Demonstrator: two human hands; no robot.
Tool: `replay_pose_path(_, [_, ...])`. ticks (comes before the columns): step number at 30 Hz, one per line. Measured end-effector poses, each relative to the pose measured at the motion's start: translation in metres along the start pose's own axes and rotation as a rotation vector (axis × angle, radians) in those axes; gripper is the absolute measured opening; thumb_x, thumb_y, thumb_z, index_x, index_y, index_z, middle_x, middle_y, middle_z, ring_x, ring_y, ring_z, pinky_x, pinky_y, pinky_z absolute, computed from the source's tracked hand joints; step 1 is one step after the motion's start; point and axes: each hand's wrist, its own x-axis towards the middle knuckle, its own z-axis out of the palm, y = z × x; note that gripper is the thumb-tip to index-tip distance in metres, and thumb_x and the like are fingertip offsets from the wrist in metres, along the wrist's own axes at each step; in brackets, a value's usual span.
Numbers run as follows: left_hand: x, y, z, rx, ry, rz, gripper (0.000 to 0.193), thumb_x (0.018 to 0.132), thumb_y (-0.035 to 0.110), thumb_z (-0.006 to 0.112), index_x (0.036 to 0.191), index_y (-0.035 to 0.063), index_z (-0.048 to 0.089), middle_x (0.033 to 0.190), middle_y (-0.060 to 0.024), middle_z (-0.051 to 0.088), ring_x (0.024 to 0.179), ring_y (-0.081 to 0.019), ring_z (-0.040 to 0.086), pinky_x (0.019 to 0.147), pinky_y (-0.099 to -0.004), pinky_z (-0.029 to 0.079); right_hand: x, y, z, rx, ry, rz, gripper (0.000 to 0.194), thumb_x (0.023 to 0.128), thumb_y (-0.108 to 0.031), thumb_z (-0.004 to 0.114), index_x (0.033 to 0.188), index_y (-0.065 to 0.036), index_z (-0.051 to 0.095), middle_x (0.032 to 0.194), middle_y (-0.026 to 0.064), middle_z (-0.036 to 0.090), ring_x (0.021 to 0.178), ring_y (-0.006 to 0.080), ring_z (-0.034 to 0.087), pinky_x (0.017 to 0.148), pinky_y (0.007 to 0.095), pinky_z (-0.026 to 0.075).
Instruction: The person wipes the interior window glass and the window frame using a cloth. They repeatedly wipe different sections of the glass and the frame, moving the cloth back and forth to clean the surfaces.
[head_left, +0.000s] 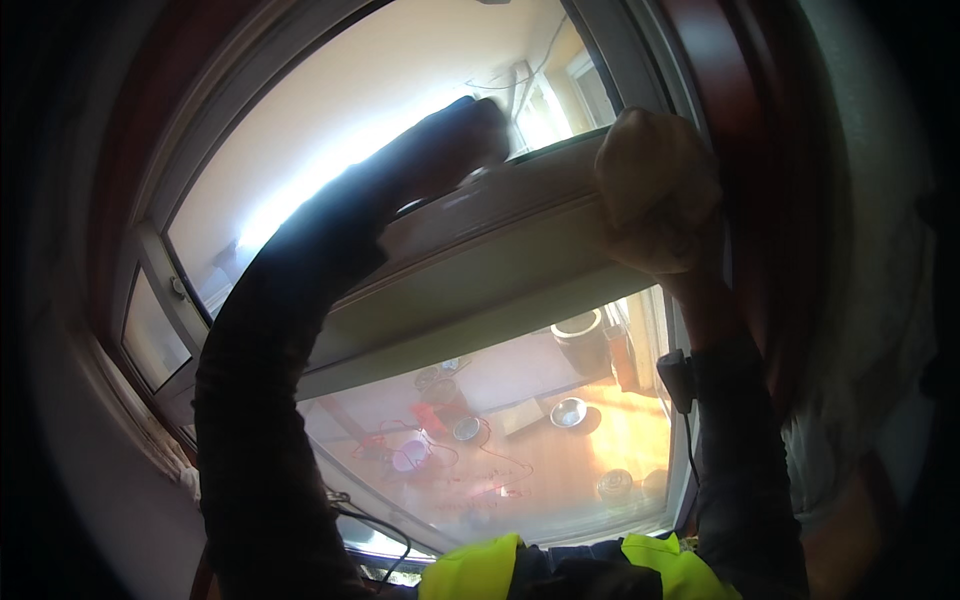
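Note:
A framed window stands before me, its upper glass pane (360, 97) parted from the lower glass pane (525, 480) by a wide horizontal rail (540, 180). My left hand (480, 135) is blurred and dark at the rail's upper edge, in front of the upper pane. A small blue patch shows on its top side; whether it holds something is unclear. My right hand (660, 195) is curled into a fist at the rail's right end, against the side frame. Nothing can be made out inside that fist.
Through the lower pane I see a metal bowl (568, 412), a large pot (579, 337), a pink basin (410, 455) and red cord on a wooden floor. A small black device (677, 381) with a cable hangs by my right forearm. A latch (178, 287) sits on the left frame. Dark red trim (757, 150) borders the right.

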Motion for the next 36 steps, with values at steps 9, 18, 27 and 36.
replay_pose_path(9, [-0.196,-0.014,-0.14,1.081,0.756,-0.666,0.022,0.087,0.023,0.069,0.081,0.0033,0.062,0.062,-0.006,0.062,0.051,-0.0164,0.058,0.052,-0.0333,0.049,-0.016,0.004,-0.01,-0.359,0.052,-0.046,0.031,0.074,-0.015,0.075,0.1,-0.006,0.061,0.094,0.0066,0.064,0.085,0.0171,0.064,0.077,0.0292,0.051])
replay_pose_path(18, [0.066,-0.04,-0.048,0.995,0.34,0.289,0.012,0.085,0.019,0.071,0.091,0.009,0.068,0.083,-0.0049,0.066,0.091,-0.0241,0.06,0.082,-0.0347,0.048,-0.021,0.027,-0.012,-0.411,0.067,0.0,0.036,0.083,-0.016,0.069,0.115,-0.003,0.057,0.105,0.0081,0.064,0.093,0.0143,0.064,0.083,0.0278,0.051])
replay_pose_path(27, [-0.231,-0.055,-0.178,1.036,0.901,-0.975,0.025,0.087,0.03,0.071,0.102,0.0091,0.069,0.088,-0.0081,0.071,0.077,-0.0246,0.07,0.071,-0.0375,0.058,-0.028,0.053,-0.019,-0.419,0.04,0.147,0.035,0.087,-0.021,0.066,0.115,-0.003,0.057,0.111,0.0092,0.062,0.101,0.0177,0.062,0.086,0.0288,0.052])
replay_pose_path(36, [-0.064,-0.048,-0.09,1.033,0.372,0.145,0.02,0.084,0.007,0.072,0.104,0.0085,0.07,0.107,-0.0097,0.068,0.102,-0.0248,0.063,0.093,-0.0357,0.053,0.019,0.005,-0.021,-1.141,-0.178,-0.593,0.035,0.087,-0.025,0.067,0.113,-0.003,0.058,0.107,0.0093,0.062,0.097,0.0192,0.062,0.083,0.0303,0.053])
